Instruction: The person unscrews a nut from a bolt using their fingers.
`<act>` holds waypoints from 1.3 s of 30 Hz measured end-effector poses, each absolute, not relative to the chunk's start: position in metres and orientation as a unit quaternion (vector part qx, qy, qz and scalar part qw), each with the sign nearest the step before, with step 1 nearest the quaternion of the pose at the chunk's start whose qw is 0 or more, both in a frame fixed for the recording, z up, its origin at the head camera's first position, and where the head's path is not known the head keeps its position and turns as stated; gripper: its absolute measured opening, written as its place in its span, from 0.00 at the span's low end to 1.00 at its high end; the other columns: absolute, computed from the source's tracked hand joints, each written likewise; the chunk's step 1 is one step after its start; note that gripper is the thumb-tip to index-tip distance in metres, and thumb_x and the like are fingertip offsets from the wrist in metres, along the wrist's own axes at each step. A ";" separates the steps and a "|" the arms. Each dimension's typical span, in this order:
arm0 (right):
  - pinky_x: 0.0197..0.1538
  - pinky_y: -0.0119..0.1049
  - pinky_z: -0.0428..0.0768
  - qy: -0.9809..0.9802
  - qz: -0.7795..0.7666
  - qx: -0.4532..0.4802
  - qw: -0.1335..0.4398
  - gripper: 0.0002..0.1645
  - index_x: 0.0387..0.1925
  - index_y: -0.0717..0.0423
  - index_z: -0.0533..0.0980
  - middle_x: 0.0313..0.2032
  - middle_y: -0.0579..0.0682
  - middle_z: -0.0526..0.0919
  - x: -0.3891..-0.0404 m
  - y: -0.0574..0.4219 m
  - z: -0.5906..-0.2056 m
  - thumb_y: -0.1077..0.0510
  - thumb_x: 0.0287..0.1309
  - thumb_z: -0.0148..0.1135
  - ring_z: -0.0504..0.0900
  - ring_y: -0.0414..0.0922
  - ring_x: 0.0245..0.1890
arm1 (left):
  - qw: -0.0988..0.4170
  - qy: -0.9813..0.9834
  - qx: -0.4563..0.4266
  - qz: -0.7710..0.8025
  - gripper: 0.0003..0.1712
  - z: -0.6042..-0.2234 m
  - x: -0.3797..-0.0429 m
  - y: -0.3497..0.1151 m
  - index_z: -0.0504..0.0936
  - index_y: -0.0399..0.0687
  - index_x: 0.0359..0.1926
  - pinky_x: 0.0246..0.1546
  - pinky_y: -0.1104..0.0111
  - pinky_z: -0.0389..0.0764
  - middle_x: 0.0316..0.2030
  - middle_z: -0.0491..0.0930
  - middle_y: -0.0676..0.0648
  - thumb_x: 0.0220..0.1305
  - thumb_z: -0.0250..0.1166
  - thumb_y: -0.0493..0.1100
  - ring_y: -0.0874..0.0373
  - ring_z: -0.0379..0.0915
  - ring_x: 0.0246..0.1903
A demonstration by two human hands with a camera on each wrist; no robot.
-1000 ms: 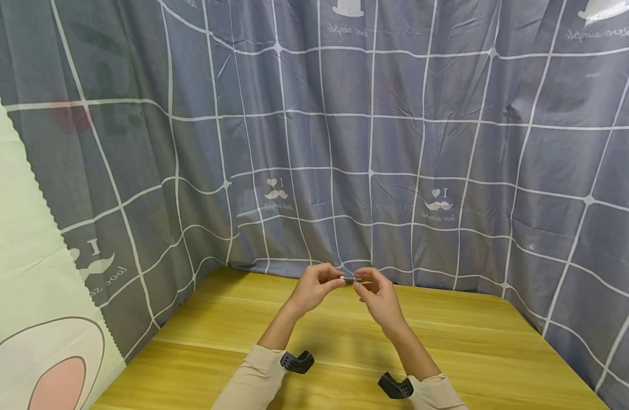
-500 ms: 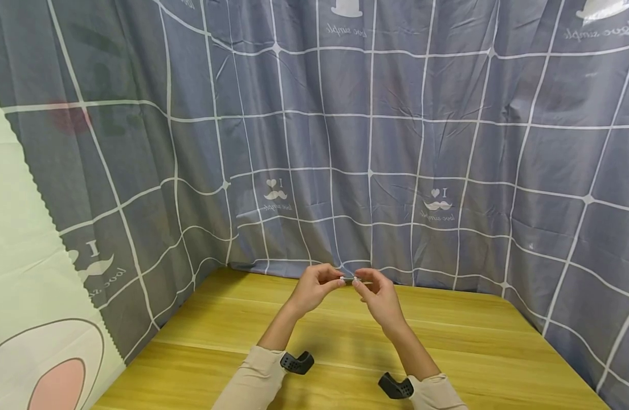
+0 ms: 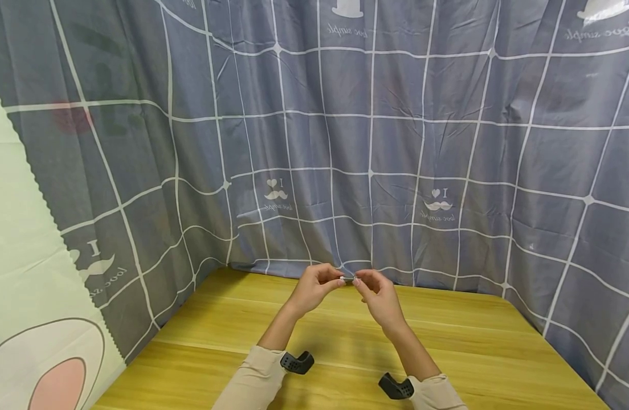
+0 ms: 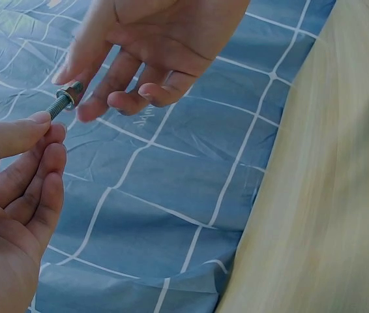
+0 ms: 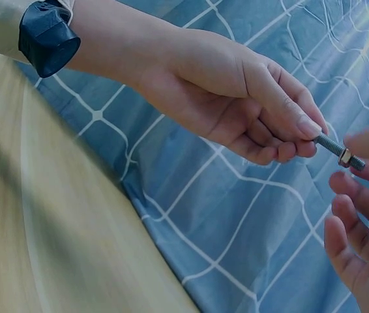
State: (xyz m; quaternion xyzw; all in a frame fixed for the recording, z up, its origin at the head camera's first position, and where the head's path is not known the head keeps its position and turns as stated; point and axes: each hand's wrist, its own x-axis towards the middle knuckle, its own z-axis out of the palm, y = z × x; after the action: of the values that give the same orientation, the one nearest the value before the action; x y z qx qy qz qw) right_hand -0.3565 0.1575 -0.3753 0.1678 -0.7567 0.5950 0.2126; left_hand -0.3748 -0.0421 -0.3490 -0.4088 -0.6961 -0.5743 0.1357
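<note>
My left hand point(image 4: 15, 176) pinches a threaded metal bolt point(image 4: 58, 105) between thumb and fingers, covering one end of it. A nut point(image 5: 345, 157) sits around the bolt close to its free end. My right hand point(image 5: 367, 215) is at that free end, thumb on one side of the nut and fingers on the other. In both wrist views the right thumb stands slightly apart from the nut, while the index finger is blurred and whether it touches cannot be told. In the head view, the left hand point(image 3: 314, 287) and right hand point(image 3: 381, 299) meet above the table.
Below the hands is a yellow wood-grain table point(image 3: 340, 341). A grey-blue curtain point(image 3: 396, 142) with white grid lines hangs along its back and sides. A pale green cloth point(image 3: 22, 256) hangs at the left. Black wrist devices point(image 3: 296, 362) sit on both forearms.
The right thumb and fingers shift slightly at the nut end of the bolt. My left hand and both forearms stay in place.
</note>
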 end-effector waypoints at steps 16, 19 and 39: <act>0.43 0.37 0.82 -0.751 0.603 0.168 0.210 0.08 0.48 0.64 0.82 0.45 0.59 0.84 -0.356 0.158 -0.372 0.66 0.71 0.64 0.81 0.54 0.44 | 0.141 -0.697 -0.410 -0.572 0.06 -0.347 -0.373 -0.043 0.84 0.23 0.43 0.33 0.72 0.76 0.37 0.86 0.31 0.68 0.66 0.26 0.69 0.77 0.31; 0.43 0.36 0.82 -0.747 0.604 0.177 0.213 0.11 0.51 0.65 0.80 0.48 0.58 0.84 -0.356 0.158 -0.372 0.69 0.69 0.65 0.82 0.52 0.45 | 0.139 -0.698 -0.406 -0.574 0.06 -0.347 -0.374 -0.042 0.84 0.23 0.44 0.33 0.72 0.77 0.38 0.86 0.32 0.68 0.66 0.26 0.68 0.78 0.31; 0.33 0.35 0.79 -0.745 0.607 0.168 0.219 0.11 0.48 0.63 0.84 0.40 0.56 0.84 -0.359 0.160 -0.377 0.59 0.71 0.66 0.80 0.46 0.37 | 0.135 -0.697 -0.403 -0.578 0.06 -0.348 -0.374 -0.042 0.84 0.23 0.44 0.33 0.72 0.76 0.37 0.85 0.31 0.68 0.65 0.26 0.65 0.77 0.31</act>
State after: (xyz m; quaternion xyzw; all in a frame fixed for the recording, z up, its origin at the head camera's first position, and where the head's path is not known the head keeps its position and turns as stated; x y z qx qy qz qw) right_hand -0.3594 0.1605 -0.3767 0.1675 -0.7452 0.6072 0.2189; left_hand -0.3736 -0.0419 -0.3484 -0.4028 -0.6971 -0.5775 0.1351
